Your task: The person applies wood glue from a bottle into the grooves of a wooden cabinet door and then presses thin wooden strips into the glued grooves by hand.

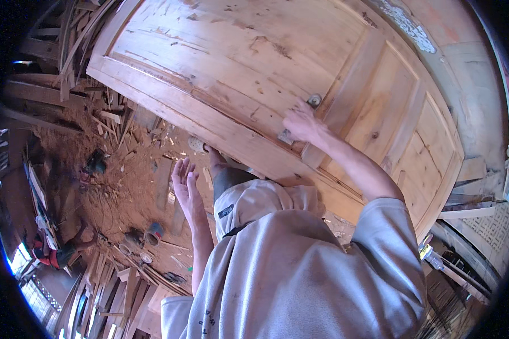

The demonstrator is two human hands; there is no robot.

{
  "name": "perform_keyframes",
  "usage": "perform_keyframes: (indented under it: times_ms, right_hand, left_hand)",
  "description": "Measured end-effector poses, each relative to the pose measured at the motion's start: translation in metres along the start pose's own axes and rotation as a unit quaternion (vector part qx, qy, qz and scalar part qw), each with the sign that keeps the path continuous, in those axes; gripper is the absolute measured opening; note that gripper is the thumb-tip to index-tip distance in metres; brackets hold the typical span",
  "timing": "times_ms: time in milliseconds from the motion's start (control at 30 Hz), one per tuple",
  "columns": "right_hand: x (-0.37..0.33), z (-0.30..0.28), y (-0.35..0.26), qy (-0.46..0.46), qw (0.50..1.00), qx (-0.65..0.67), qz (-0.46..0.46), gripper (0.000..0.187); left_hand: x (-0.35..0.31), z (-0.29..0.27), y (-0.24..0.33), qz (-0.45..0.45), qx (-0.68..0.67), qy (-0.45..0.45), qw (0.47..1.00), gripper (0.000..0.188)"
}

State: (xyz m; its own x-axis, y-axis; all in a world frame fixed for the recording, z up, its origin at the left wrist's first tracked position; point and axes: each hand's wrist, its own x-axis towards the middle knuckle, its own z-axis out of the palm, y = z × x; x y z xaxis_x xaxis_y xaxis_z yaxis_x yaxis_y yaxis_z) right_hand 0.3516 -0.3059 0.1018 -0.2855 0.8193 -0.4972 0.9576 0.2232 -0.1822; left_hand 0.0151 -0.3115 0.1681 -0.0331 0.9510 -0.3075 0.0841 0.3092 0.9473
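A large pale wooden door (232, 62) with framed panels lies in front of me. My right hand (303, 123) is over it, fingers curled in and partly hidden; whatever they grip, if anything, I cannot make out. Right beside those fingers sits a small round container (314, 100) with a light rim. A small greyish flat piece (285, 137) shows under the same hand, at the panel's near edge. My left hand (186, 179) is raised off the door's near side, holding nothing, its fingers stretched and apart.
Reddish-brown dust and wood chips cover the floor (119, 175) at left. Wood strips (113, 299) lean at lower left, and more offcuts (39, 90) pile up at far left. Several small cans, among them a blue-and-red one (154, 233), stand on the floor. A clear bottle (432, 257) is at right.
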Motion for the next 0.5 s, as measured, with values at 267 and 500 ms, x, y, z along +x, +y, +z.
perform_keyframes:
  times_ms: [267, 500]
  right_hand:
    - [-0.01, -0.003, 0.014, 0.075, 0.997, -0.004, 0.007, 0.016]
    - [-0.014, 0.0, 0.012, 0.031, 0.999, 0.023, 0.02, 0.021]
  left_hand:
    - [-0.001, 0.011, 0.012, 0.001, 0.017, -0.004, 1.0, 0.046]
    - [0.0, 0.012, 0.01, -0.009, 0.012, -0.011, 1.0, 0.046]
